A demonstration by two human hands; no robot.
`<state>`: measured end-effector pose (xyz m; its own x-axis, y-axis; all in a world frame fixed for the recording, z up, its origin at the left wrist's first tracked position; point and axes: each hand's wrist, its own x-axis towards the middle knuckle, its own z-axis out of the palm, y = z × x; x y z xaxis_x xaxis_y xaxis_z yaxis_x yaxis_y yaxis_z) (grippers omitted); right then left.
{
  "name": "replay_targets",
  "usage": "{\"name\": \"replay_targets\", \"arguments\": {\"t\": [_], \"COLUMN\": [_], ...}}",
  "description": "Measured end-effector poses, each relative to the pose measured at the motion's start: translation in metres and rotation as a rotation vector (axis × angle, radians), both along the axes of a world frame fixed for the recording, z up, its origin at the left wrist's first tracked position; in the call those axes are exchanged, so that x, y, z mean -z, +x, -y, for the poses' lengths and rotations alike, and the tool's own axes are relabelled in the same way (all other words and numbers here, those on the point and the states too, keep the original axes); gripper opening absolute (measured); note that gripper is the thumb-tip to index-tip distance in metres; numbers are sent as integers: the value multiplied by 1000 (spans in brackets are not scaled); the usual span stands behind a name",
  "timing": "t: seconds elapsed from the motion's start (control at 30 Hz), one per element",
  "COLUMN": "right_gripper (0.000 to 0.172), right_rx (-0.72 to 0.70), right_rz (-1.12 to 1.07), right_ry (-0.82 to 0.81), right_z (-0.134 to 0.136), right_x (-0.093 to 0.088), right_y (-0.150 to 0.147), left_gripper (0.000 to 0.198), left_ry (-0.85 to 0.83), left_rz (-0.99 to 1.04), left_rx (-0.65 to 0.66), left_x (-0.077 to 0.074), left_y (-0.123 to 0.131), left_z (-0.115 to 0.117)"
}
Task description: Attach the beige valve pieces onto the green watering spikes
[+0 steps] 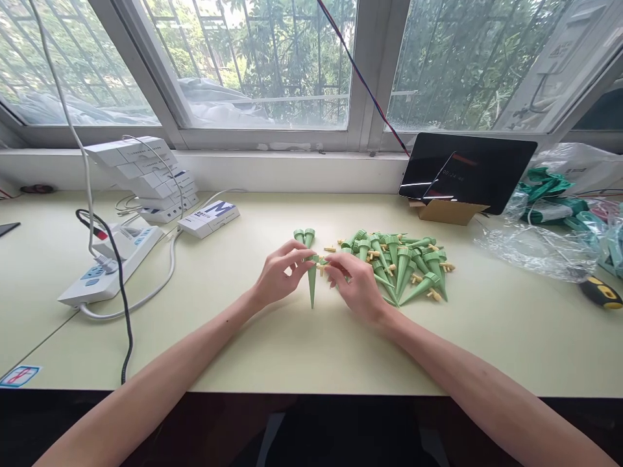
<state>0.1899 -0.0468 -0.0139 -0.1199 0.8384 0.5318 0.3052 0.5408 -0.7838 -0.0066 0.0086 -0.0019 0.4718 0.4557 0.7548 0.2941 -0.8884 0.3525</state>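
Observation:
My left hand (pixel 281 272) pinches the wide top of a green cone-shaped spike (pixel 312 284) whose tip points toward me on the pale desk (pixel 243 337). My right hand (pixel 357 282) meets it from the right, its fingers closed on a small tan valve piece (pixel 323 265) at the spike's top. Just behind my hands, two more green spikes (pixel 304 237) lie side by side. A pile of green spikes and tan pieces (pixel 399 263) lies to the right of my right hand.
A white power strip (pixel 109 266) with plugs and cables sits at the left, beside stacked white boxes (pixel 146 172). A dark tablet (pixel 467 170) leans on a cardboard box at the back right. Clear plastic bags (pixel 540 250) and a yellow-handled tool (pixel 601 292) lie at the far right.

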Motion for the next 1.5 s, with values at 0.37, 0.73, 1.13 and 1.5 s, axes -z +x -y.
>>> {"name": "replay_targets", "arguments": {"t": [0.37,0.73,1.13,1.5], "right_gripper": [17,13,18,9], "right_rx": [15,19,9,27], "right_rz": [33,41,49,44], "right_ry": [10,40,-57,69], "right_z": [3,-2,4,0], "right_x": [-4,-1,-7,-2], "right_y": [1,2,1,2], "left_gripper": [16,19,17,17], "left_ry": [37,12,18,7], "left_rz": [-5,-4,-8,-1], "left_rx": [6,20,8,-6], "left_x": [1,1,1,1], "left_y": [0,1,1,2], "left_z": [0,0,1,2]}}
